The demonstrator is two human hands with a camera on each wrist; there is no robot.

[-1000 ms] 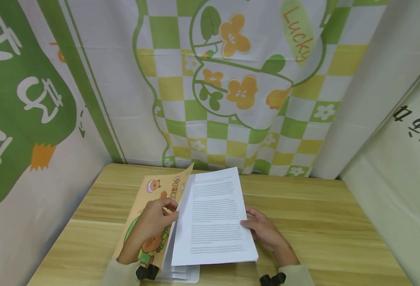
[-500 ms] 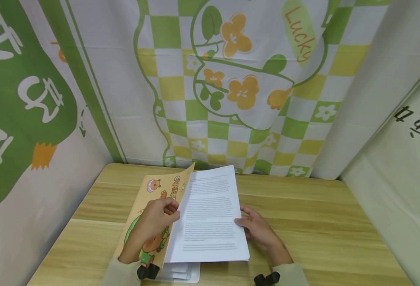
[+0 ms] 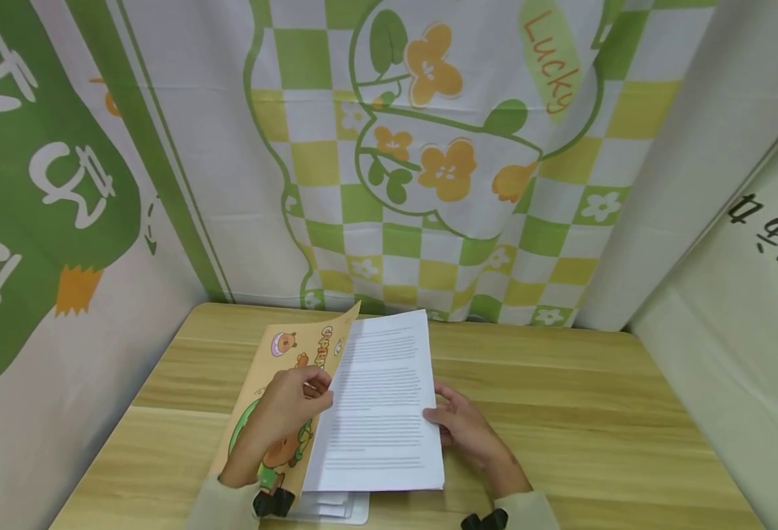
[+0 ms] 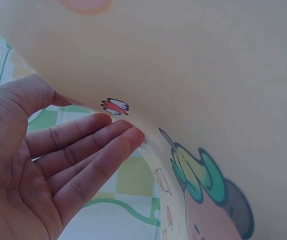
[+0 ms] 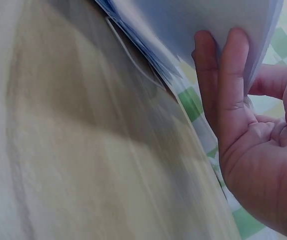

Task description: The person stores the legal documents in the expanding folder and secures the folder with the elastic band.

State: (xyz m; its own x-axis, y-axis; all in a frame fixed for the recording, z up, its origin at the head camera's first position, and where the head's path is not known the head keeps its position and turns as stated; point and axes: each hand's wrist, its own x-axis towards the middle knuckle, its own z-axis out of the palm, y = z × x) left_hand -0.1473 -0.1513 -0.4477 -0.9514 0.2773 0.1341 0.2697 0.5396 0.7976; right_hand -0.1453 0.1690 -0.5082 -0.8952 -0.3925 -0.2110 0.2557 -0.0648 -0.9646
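Observation:
A tan folder [image 3: 276,383] with cartoon capybaras lies on the left of the table, its cover lifted along the right side. My left hand [image 3: 292,405] pinches that cover's edge between thumb and fingers; the left wrist view shows the hand [image 4: 58,155] at the curved cover [image 4: 208,75]. Printed white sheets [image 3: 382,412] slant partly under the cover. Their right edge is gripped by my right hand [image 3: 464,427], thumb on top and fingers beneath. In the right wrist view the fingers [image 5: 232,70] support the underside of the sheets [image 5: 178,25]. The sheets' left part is hidden by the cover.
Below the sheets, more papers and a clear plastic edge [image 3: 358,509] stick out on the wooden table [image 3: 574,427]. A green-and-yellow checked curtain [image 3: 402,250] hangs behind the table's back edge, with cloth at both sides.
My right hand has moved left, bringing the printed sheets further in under the folder's cover. The left hand has stayed nearly still, holding the cover up.

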